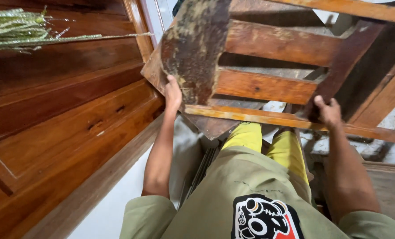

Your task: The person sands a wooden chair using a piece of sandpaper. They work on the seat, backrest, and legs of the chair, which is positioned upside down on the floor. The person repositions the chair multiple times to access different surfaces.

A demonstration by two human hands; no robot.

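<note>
Chair [268, 84], wooden, worn dark seat, lifted tilted before the person's chest — carrying step, by judgement. Left hand [173, 95] fingers wrapped on the seat edge; right hand [328, 113] fingers curled round a leg rail. Wooden door [64, 110] close at left — turning calls for clearance.

Single head view — looks steeply down, close over arms.

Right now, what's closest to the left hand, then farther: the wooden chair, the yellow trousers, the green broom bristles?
1. Wooden chair: the left hand grips its seat edge.
2. Yellow trousers: lower right of that hand.
3. Green broom bristles: far upper left, over the wooden door.
</note>
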